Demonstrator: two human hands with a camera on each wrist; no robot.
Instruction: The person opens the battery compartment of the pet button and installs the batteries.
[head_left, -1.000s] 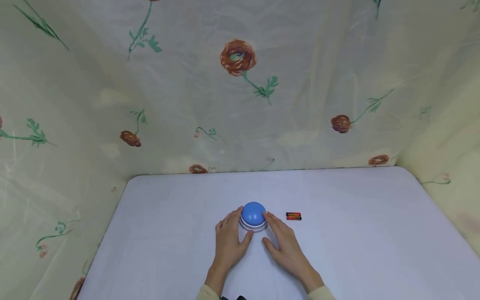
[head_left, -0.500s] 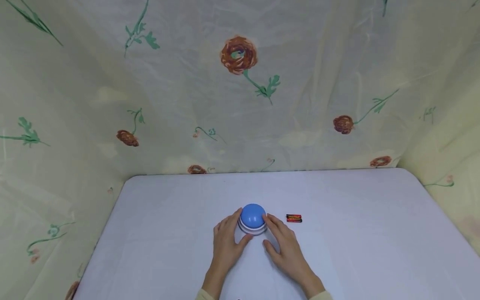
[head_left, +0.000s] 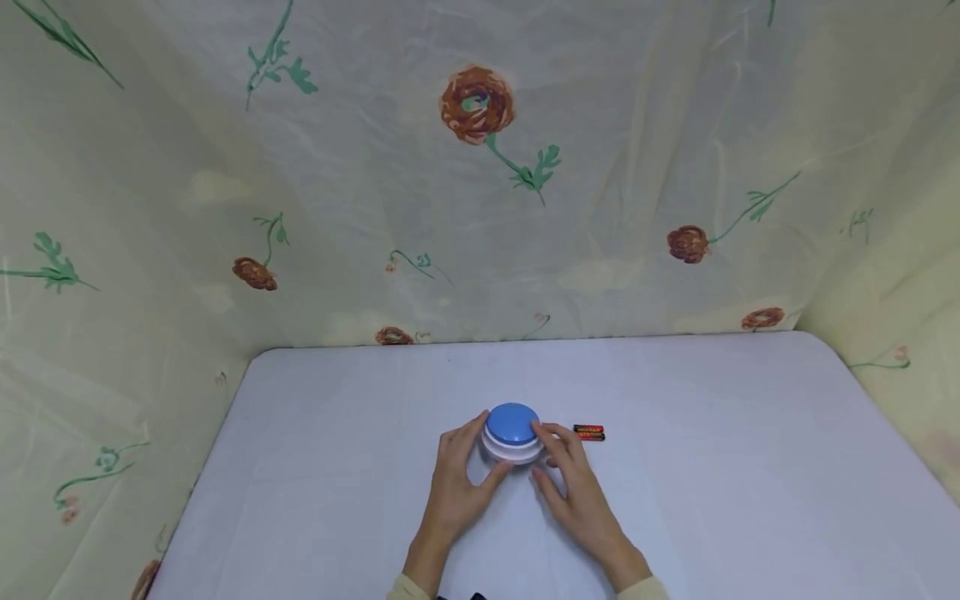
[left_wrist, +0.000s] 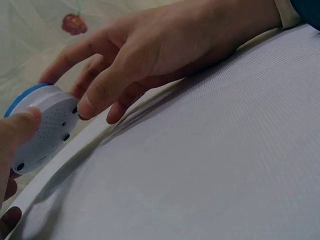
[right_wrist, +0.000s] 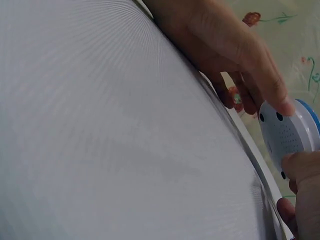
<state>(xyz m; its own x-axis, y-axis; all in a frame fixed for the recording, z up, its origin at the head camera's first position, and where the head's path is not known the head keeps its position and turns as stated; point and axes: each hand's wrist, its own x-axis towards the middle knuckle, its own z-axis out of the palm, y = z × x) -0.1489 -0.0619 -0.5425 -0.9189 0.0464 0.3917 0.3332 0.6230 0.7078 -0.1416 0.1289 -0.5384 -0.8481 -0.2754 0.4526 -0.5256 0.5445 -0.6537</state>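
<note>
A blue-domed push button [head_left: 513,424] with a round white base is tilted between both hands, its front edge raised. Its pale underside [left_wrist: 52,131], with small speaker holes and several dark round recesses, shows in both wrist views. My left hand [head_left: 454,483] holds the left side, fingers round the rim and thumb at the lower front edge. On the right, my right hand [head_left: 581,500] holds it with a fingertip on the blue dome and the thumb by the base. Two red-and-black batteries [head_left: 589,432] lie side by side just beyond the right fingers.
The white-covered table [head_left: 315,433] has rounded far corners. Pale cloth with a flower print [head_left: 570,250] hangs behind it and along both sides.
The push button has tilted back, showing more of its white base. The right fingers have bent more around its side. The left hand keeps its hold, and the batteries stay put.
</note>
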